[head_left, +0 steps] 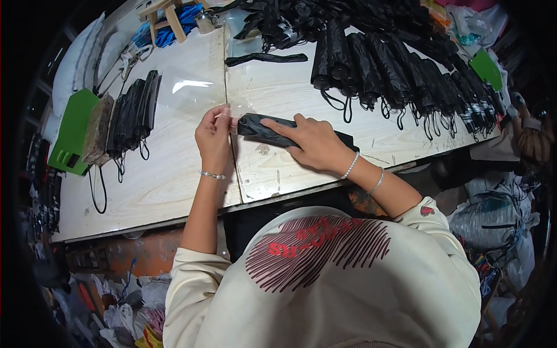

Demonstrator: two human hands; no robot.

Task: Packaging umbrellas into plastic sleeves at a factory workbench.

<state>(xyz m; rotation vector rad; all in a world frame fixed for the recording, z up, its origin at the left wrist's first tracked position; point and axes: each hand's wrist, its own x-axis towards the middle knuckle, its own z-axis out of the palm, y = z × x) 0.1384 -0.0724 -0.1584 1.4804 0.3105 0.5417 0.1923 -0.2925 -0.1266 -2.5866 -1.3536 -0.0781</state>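
Black folded umbrella — probably light, slick, best gripped mid-length — clasped from above by the half-curled right hand, left hand pinching clear film.

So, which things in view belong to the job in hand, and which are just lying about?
Job in hand, as it looks:
folded black umbrella under the right grip
clear plastic film at the left grip
similar umbrellas lined up right and left, probably

Seemingly just lying about:
wooden stand
metal cup
green panel at far right
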